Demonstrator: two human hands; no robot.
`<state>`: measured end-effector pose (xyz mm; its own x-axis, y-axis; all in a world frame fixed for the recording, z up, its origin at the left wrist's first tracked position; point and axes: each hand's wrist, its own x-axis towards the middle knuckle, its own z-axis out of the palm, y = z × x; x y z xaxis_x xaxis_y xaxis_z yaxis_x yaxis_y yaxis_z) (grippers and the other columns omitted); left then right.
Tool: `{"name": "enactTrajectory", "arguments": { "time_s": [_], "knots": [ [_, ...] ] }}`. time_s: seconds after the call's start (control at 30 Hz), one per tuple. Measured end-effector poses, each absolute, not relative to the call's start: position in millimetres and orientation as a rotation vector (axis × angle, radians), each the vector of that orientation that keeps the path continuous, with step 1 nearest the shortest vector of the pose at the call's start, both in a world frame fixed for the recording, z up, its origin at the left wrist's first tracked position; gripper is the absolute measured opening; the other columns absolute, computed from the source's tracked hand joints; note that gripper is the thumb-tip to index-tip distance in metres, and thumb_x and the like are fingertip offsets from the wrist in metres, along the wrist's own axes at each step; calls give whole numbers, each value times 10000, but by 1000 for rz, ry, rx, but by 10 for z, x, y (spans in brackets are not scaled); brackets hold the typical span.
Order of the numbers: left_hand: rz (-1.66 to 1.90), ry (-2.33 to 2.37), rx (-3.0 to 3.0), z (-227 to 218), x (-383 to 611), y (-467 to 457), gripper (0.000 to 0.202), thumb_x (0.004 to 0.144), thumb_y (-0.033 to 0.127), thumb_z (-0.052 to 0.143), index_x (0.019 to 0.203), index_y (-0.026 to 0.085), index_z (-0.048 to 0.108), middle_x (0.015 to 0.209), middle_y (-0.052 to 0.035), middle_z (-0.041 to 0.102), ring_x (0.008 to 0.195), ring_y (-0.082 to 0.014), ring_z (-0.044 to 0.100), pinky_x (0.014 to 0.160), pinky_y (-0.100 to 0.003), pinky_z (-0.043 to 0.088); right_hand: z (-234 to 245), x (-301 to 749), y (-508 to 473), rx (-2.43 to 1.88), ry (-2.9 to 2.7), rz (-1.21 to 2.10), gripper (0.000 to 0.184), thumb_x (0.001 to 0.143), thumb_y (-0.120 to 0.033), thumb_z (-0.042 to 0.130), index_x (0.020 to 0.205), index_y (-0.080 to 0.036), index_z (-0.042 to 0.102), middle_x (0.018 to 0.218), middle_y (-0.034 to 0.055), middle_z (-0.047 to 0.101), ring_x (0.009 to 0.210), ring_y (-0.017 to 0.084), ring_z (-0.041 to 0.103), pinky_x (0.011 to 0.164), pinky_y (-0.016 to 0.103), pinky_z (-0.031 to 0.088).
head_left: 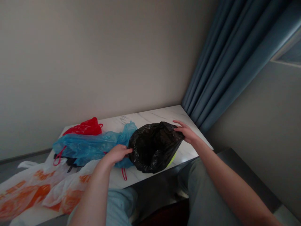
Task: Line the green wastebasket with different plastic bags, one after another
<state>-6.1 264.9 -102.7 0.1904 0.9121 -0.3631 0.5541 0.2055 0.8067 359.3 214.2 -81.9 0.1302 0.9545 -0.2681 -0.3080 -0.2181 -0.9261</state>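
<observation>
A black plastic bag (152, 147) is spread wide, its mouth facing up toward me. My left hand (118, 153) pinches the bag's left rim, with the thumb along the edge. On the far right side of the rim, my right hand (185, 131) grips the plastic between thumb and fingers, one finger stretched out. A strip of yellow-green (172, 160) shows beneath the bag's right side; what it belongs to is hidden. Close to my left hand lies a crumpled blue plastic bag (87, 144).
A red plastic bag (84, 127) lies behind the blue one on the white marbled table (188, 119). White bags with orange print (42, 188) cover the near left. Red drawstring loops (124, 174) poke out. Blue curtains (230, 56) hang at the right.
</observation>
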Motion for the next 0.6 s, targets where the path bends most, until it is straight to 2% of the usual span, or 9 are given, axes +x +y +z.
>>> {"name": "enactTrajectory", "arguments": {
  "time_s": [0.07, 0.13, 0.3, 0.37, 0.5, 0.6],
  "knots": [
    [383, 1529, 1532, -1034, -48, 2708, 391, 633, 458, 709, 448, 215, 464, 423, 42, 428, 438, -124, 391, 479, -250, 262, -814, 3589, 2145, -1217, -757, 1402, 654, 634, -74, 676, 1263, -249, 625, 932, -1, 749, 775, 159, 683, 661, 242, 533],
    [427, 1546, 1653, -998, 8, 2741, 385, 672, 452, 669, 457, 224, 445, 428, 44, 404, 448, -126, 358, 498, -262, 239, -803, 3579, 2143, -1199, -798, 1387, 693, 626, -66, 661, 1291, -260, 624, 973, -6, 747, 819, 161, 685, 711, 250, 542],
    [607, 1523, 1930, -903, 239, 2712, 322, 735, 405, 625, 540, 229, 438, 504, 32, 460, 522, -153, 421, 553, -280, 257, -741, 3523, 2110, -1116, -947, 1321, 657, 631, -81, 647, 1252, -293, 668, 1206, -21, 709, 1014, 183, 665, 875, 284, 528],
    [646, 1495, 1980, -909, 327, 2694, 301, 770, 405, 601, 584, 231, 440, 529, 32, 470, 541, -159, 434, 571, -283, 267, -705, 3501, 2087, -1074, -997, 1348, 627, 636, -100, 649, 1231, -295, 684, 1259, -24, 690, 1057, 194, 655, 892, 289, 519],
    [700, 1388, 1926, -995, 479, 2716, 302, 820, 426, 556, 620, 233, 439, 562, 29, 470, 568, -167, 445, 588, -288, 288, -639, 3481, 2040, -1019, -1016, 1477, 552, 675, -188, 651, 1219, -274, 696, 1201, -5, 717, 975, 199, 677, 832, 289, 516],
    [761, 1306, 1784, -1081, 596, 2753, 270, 824, 424, 546, 653, 225, 485, 607, 17, 502, 611, -176, 476, 603, -292, 320, -627, 3478, 2020, -1031, -976, 1563, 401, 715, -283, 627, 1094, -222, 741, 1083, 22, 749, 908, 202, 681, 801, 288, 507]
  ]
}}
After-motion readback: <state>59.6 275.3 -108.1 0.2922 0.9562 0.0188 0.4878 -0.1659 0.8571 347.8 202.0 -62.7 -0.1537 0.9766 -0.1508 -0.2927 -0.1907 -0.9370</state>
